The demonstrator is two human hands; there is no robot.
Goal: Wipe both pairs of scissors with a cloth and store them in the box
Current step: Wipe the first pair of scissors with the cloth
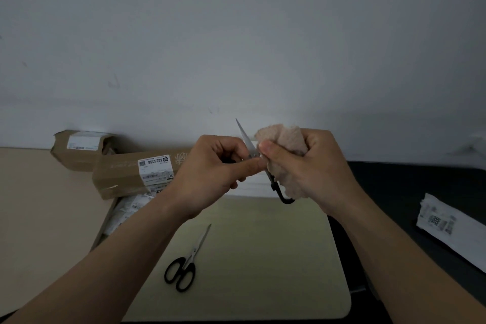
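Beige cloth (285, 141) sits bunched in the curled fingers (267, 150) of the right hand (313, 166), pressed against the raised pair of scissors (246, 139) at centre frame. The left hand (215, 173) pinches the same pair near its pivot, thumb and forefinger closed on it. Its black handle hangs below the cloth. A second pair of scissors (187, 260) lies closed on the pale surface (263, 258) at lower centre. Cardboard boxes (123, 173) sit at middle left.
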